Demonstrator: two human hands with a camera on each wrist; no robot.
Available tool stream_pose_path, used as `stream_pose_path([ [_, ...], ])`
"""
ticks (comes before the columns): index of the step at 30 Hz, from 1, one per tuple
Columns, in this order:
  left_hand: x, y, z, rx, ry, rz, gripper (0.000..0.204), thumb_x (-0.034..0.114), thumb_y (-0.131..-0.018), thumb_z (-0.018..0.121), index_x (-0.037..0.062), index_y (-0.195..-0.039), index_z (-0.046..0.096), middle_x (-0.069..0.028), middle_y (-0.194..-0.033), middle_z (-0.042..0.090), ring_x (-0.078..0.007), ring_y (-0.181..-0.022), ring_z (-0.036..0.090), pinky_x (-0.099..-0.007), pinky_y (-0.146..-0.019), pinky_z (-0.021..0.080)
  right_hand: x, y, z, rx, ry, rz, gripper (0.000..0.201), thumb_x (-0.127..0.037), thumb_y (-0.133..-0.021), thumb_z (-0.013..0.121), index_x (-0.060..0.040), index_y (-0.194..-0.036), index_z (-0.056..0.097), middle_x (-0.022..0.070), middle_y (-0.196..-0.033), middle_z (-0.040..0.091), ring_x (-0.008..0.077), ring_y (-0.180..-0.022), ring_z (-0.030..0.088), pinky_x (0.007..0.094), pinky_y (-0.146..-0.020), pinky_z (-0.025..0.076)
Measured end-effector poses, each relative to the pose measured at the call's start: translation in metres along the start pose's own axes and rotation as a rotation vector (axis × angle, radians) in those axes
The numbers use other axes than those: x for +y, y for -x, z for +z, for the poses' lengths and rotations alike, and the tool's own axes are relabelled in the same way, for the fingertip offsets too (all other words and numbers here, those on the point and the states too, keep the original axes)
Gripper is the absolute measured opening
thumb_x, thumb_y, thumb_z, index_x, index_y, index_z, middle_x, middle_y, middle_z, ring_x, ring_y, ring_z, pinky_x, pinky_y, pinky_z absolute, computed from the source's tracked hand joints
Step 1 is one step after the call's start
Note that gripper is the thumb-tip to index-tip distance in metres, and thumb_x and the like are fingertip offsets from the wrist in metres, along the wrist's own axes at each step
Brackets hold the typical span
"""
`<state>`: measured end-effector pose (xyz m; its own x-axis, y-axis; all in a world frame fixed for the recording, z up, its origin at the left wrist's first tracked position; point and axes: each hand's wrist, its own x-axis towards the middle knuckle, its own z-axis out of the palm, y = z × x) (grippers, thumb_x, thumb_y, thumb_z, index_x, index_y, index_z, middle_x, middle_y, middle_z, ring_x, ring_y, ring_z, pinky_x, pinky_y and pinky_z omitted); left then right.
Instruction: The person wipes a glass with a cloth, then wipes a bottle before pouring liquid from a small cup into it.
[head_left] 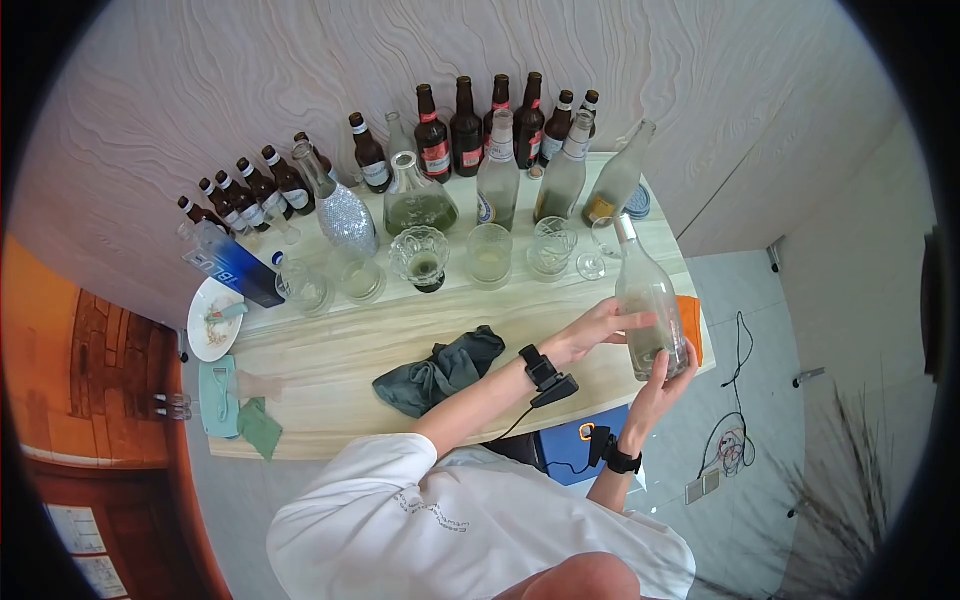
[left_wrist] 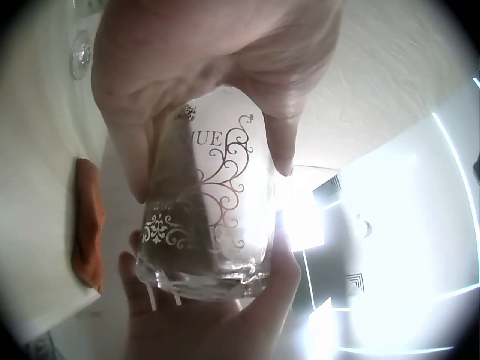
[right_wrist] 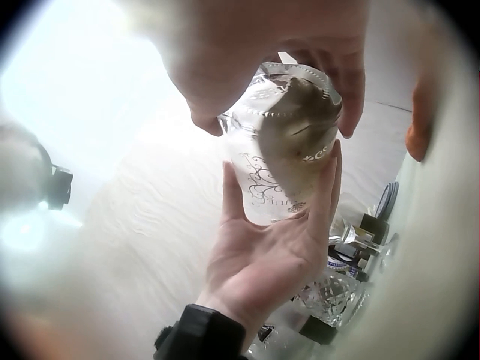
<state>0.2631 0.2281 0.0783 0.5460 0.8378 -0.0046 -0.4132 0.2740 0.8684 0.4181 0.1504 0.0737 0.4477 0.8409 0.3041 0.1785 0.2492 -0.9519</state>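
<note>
A clear, empty-looking glass bottle [head_left: 655, 285] is tilted over the table's right end. Around its body my left hand [head_left: 598, 330] has fingers and thumb on opposite sides, while my right hand [head_left: 668, 392] grips the base from below. In the left wrist view, scroll patterns and lettering mark the bottle [left_wrist: 214, 180], between my left hand [left_wrist: 217, 49] above and my right hand [left_wrist: 210, 330] below. The right wrist view shows the bottle's base [right_wrist: 300, 97] under my right hand [right_wrist: 270, 34], and my left hand [right_wrist: 262, 262] on its body.
Brown bottles [head_left: 465, 130] line the wall behind clear bottles [head_left: 497, 185] and glasses [head_left: 489, 257]. A dark cloth [head_left: 440, 372] lies mid-table, an orange cloth [head_left: 691, 330] beside the held bottle. At the left are a white plate [head_left: 207, 340], a blue box [head_left: 240, 270] and a green cloth [head_left: 260, 430].
</note>
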Motion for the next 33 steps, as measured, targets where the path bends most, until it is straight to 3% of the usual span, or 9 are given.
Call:
stream_pose_path([
  [21, -0.018, -0.006, 0.006, -0.085, 0.186, -0.015, 0.077, 0.056, -0.101, 0.073, 0.0032, -0.154, 0.053, -0.0089, -0.146, 0.064, -0.0172, -0.136, 0.062, -0.0405, -0.118, 0.049, -0.021, -0.002, -0.009, 0.025, 0.059, -0.016, 0.055, -0.019, -0.101, 0.076, -0.0017, -0.148, 0.054, 0.0145, -0.140, 0.060, 0.0243, -0.125, 0.063, 0.0392, -0.104, 0.056],
  [24, -0.020, -0.007, 0.006, -0.091, 0.211, -0.006, 0.080, 0.057, -0.101, 0.073, 0.0020, -0.154, 0.051, -0.0102, -0.147, 0.063, -0.0182, -0.136, 0.062, -0.0407, -0.118, 0.049, -0.027, -0.002, -0.009, 0.014, 0.067, -0.012, 0.053, -0.022, -0.104, 0.075, -0.0031, -0.148, 0.054, 0.0137, -0.142, 0.059, 0.0242, -0.128, 0.060, 0.0394, -0.107, 0.052],
  [33, -0.018, -0.005, 0.008, -0.104, 0.270, 0.003, 0.085, 0.059, -0.100, 0.073, 0.0016, -0.157, 0.045, -0.0124, -0.149, 0.061, -0.0205, -0.137, 0.062, -0.0421, -0.119, 0.049, -0.042, -0.004, -0.008, -0.003, 0.154, -0.051, 0.051, -0.022, -0.102, 0.076, -0.0043, -0.147, 0.056, 0.0120, -0.139, 0.061, 0.0198, -0.120, 0.062, 0.0327, -0.094, 0.055],
])
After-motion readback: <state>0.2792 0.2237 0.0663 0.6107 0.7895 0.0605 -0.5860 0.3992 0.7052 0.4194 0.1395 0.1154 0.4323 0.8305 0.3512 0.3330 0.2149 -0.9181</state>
